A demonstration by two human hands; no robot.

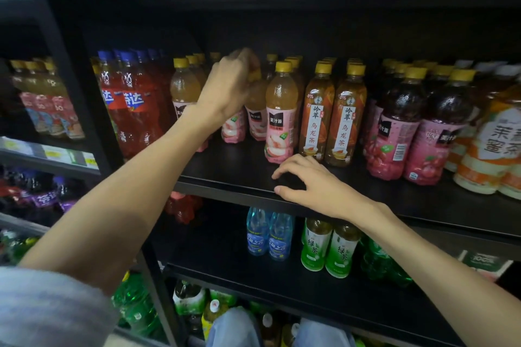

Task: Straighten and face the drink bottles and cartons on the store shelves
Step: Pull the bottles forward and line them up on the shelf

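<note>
- Head view: our left hand [229, 84] curls round the top of a peach juice bottle [255, 110], set back from the front edge of the black shelf [242, 175].
- Our right hand [311, 184] rests on that front edge, fingers loosely spread and holding nothing.
- Just behind it, another peach bottle [280, 113] stands upright beside two oolong tea bottles [328, 113], labels facing us.
- Plum juice bottles [408, 127] stand toward the right end.
</note>
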